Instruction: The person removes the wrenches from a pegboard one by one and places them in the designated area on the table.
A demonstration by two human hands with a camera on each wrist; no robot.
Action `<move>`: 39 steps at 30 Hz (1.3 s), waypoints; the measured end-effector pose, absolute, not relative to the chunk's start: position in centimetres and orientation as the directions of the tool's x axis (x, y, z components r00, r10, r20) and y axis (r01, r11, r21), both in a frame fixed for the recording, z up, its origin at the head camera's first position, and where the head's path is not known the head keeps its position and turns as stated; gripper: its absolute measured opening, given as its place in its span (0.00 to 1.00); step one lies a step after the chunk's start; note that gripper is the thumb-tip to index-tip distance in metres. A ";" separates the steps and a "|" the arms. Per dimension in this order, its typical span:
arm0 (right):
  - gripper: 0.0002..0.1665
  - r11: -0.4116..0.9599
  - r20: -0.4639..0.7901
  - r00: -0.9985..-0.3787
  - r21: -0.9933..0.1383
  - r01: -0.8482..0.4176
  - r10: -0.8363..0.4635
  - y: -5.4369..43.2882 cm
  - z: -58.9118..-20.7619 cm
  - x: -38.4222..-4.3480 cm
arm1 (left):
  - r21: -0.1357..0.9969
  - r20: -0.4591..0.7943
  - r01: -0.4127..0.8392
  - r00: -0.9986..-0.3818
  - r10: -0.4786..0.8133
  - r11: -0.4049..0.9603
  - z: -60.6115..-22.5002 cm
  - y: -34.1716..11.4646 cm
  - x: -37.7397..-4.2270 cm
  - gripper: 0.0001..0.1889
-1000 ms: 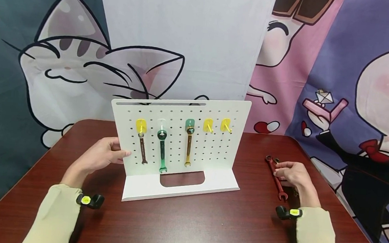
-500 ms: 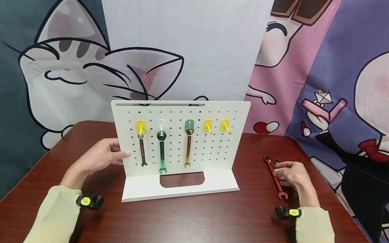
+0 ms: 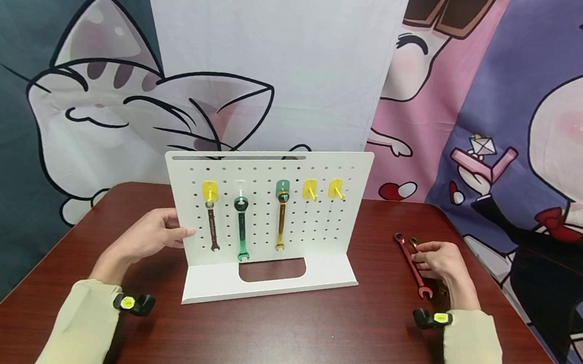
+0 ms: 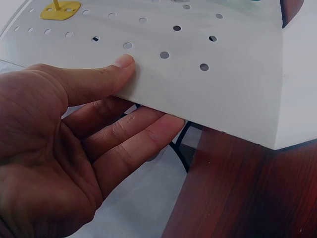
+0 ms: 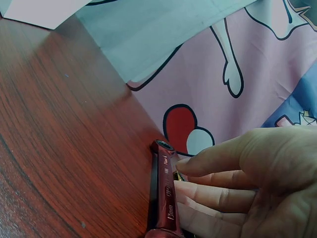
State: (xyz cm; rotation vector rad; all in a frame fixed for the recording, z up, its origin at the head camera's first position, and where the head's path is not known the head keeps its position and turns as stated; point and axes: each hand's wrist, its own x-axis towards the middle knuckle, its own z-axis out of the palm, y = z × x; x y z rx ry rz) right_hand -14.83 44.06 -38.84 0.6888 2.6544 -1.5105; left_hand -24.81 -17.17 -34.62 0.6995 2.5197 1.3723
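My left hand grips the side edge of the white pegboard; in the left wrist view its thumb presses on the front face while the fingers lie behind. From the board's hooks hang a dark brown wrench, a green wrench and a gold wrench. At the right, my right hand pinches another gold wrench, mostly hidden under the fingers. A red combination wrench lies alongside it, its shaft right at the fingertips; "13mm" shows on it in the right wrist view.
Two yellow hooks on the board's right part carry nothing. The board stands on its own flat base, which has a cut-out slot, on a brown wooden table. Printed cartoon cloths hang behind the table.
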 end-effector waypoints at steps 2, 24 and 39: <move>0.28 0.428 -0.230 -0.901 -0.819 0.383 0.367 44.1 -38.8 -14.8 | 0.831 0.051 0.307 -0.873 0.485 0.464 -34.7 -17.3 -24.7 0.22; 0.30 0.433 -0.034 -0.968 -0.890 0.143 0.250 40.4 -34.9 -14.2 | 0.827 0.039 0.301 -0.873 0.487 0.474 -35.0 -17.3 -24.5 0.21; 0.25 0.469 0.008 -1.000 -0.883 0.008 0.031 32.9 -32.7 -15.8 | 0.821 0.051 0.305 -0.881 0.470 0.483 -34.3 -17.2 -24.7 0.21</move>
